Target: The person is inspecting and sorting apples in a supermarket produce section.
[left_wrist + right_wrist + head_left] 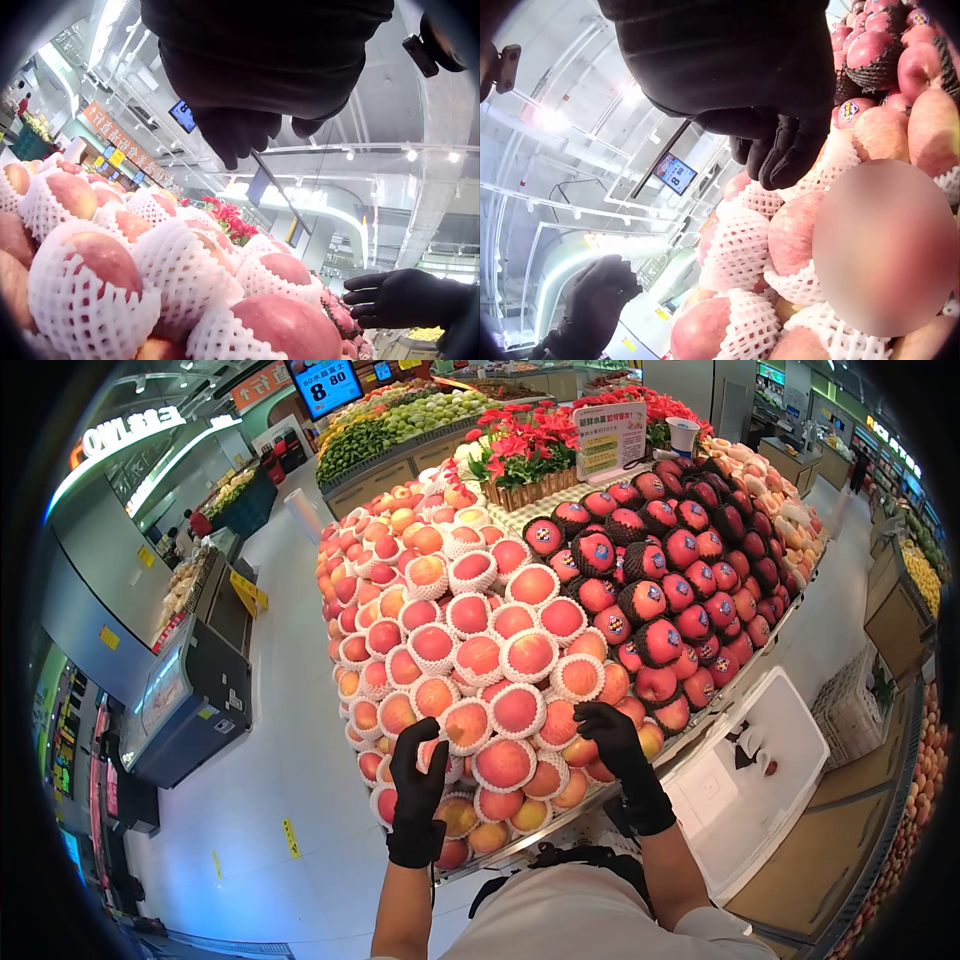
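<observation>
Both hands wear black gloves and hover over the near part of a heaped display of apples, many in white foam nets. In the head view my left hand (418,775) is at the pile's front left corner, its fingers bent loosely with nothing held. A netted apple (467,726) lies just beyond it. My right hand (622,750) is at the front right, fingers relaxed and pointing inward near a bare apple (648,738). In the left wrist view a netted apple (105,262) lies below the hand. A blurred patch hides part of the fruit in the right wrist view.
Darker red apples (660,585) in black nets fill the right side. A white bin (735,790) stands by the display at the right. Red flowers (530,445) and a sign (610,440) stand behind. To the left are the floor (270,740) and a freezer case (185,695).
</observation>
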The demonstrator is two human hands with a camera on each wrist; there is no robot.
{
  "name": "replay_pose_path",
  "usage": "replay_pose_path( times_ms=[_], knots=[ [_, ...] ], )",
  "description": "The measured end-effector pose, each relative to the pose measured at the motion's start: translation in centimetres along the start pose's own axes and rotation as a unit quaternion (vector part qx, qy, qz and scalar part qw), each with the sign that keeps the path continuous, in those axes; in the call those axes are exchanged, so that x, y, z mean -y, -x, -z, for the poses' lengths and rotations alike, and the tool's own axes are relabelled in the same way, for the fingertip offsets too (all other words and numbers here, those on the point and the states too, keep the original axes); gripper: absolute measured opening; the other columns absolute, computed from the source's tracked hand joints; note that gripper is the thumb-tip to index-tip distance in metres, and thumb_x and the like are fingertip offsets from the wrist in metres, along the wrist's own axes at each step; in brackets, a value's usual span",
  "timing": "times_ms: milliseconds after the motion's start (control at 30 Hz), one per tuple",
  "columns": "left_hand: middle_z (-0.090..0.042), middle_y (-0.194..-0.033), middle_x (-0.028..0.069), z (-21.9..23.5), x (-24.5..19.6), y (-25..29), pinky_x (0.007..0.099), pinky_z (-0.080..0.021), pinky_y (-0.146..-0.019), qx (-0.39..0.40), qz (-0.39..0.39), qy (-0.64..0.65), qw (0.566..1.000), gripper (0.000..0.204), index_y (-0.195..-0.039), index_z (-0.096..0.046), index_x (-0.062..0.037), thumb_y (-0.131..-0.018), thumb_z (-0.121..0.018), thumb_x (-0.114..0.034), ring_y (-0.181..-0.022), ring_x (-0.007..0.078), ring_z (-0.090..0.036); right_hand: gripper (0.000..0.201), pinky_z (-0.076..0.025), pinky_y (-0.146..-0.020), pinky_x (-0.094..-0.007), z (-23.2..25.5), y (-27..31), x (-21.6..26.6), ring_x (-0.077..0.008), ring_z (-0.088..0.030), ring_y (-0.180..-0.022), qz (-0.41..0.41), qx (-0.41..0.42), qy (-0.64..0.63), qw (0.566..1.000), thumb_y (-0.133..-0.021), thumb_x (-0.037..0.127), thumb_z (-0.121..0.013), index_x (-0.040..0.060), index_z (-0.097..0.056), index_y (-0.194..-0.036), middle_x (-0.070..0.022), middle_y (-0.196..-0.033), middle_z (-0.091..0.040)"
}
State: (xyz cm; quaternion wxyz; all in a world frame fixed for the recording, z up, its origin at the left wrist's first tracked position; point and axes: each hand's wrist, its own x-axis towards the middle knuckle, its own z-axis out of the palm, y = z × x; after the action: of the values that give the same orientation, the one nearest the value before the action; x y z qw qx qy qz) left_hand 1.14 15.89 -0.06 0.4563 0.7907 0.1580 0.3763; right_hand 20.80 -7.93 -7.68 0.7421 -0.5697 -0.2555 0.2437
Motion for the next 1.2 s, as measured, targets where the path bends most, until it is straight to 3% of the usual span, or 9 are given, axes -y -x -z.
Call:
replay_pose_path(
  times_ms=[233, 467, 767, 867, 1200],
  knots=[
    [-0.064, -0.103, 0.009, 2.2, 2.6, 4.8, 0.033, -0.048, -0.087, -0.026, 0.014, 0.001, 1.0, 0.026, -0.111, -0.06, -0.0011, -0.086, -0.064, 0.001, -0.098, 0.019, -0.061, 0.035, -0.048, -0.086, -0.0269, -1.1, 1.6, -0.5, -0.0145, -0.06, -0.096, -0.027, -0.03, 0.017, 0.999, -0.082, -0.001, -0.053, -0.0027, -0.058, -0.116, -0.0082, -0.104, -0.064],
    [-0.064, -0.103, 0.0088, 5.1, 4.1, 8.5, 0.0343, -0.047, -0.091, -0.005, 0.064, 0.008, 0.998, 0.022, -0.111, -0.06, 0.0006, -0.09, -0.062, -0.004, -0.098, 0.0196, -0.061, 0.03, -0.05, -0.083, -0.0268, -2.5, 4.3, -1.5, -0.0133, -0.063, -0.093, -0.079, -0.083, 0.043, 0.993, -0.083, 0.002, -0.06, -0.0019, -0.062, -0.113, -0.0069, -0.099, -0.066],
    [-0.064, -0.104, 0.0091, 7.3, 5.4, 11.1, 0.033, -0.048, -0.09, 0.002, 0.068, 0.046, 0.997, 0.028, -0.113, -0.058, 0.0004, -0.086, -0.066, -0.001, -0.099, 0.0198, -0.061, 0.022, -0.049, -0.072, -0.0257, -5.5, 7.0, -0.6, -0.0114, -0.06, -0.078, -0.08, -0.122, 0.086, 0.985, -0.089, 0.005, -0.061, -0.0019, -0.063, -0.109, -0.0044, -0.09, -0.066],
    [-0.065, -0.108, 0.0094, 7.6, 4.9, 11.6, 0.0331, -0.048, -0.091, 0.006, 0.079, 0.06, 0.995, 0.027, -0.115, -0.06, -0.0002, -0.09, -0.066, -0.009, -0.103, 0.0192, -0.061, 0.021, -0.049, -0.072, -0.0256, -5.7, 7.5, -1.0, -0.0111, -0.06, -0.078, -0.071, -0.119, 0.088, 0.986, -0.09, 0.007, -0.061, -0.0017, -0.063, -0.108, -0.004, -0.089, -0.066],
    [-0.063, -0.106, 0.0085, 7.1, 5.2, 12.1, 0.0329, -0.047, -0.091, 0.044, 0.088, 0.104, 0.99, 0.032, -0.116, -0.058, 0.0008, -0.086, -0.067, -0.005, -0.1, 0.0186, -0.06, 0.019, -0.049, -0.071, -0.0261, -6.3, 10.1, 0.5, -0.0107, -0.06, -0.077, -0.072, -0.162, 0.132, 0.975, -0.09, 0.008, -0.06, 0.0009, -0.065, -0.107, -0.0034, -0.09, -0.067]
  ],
)
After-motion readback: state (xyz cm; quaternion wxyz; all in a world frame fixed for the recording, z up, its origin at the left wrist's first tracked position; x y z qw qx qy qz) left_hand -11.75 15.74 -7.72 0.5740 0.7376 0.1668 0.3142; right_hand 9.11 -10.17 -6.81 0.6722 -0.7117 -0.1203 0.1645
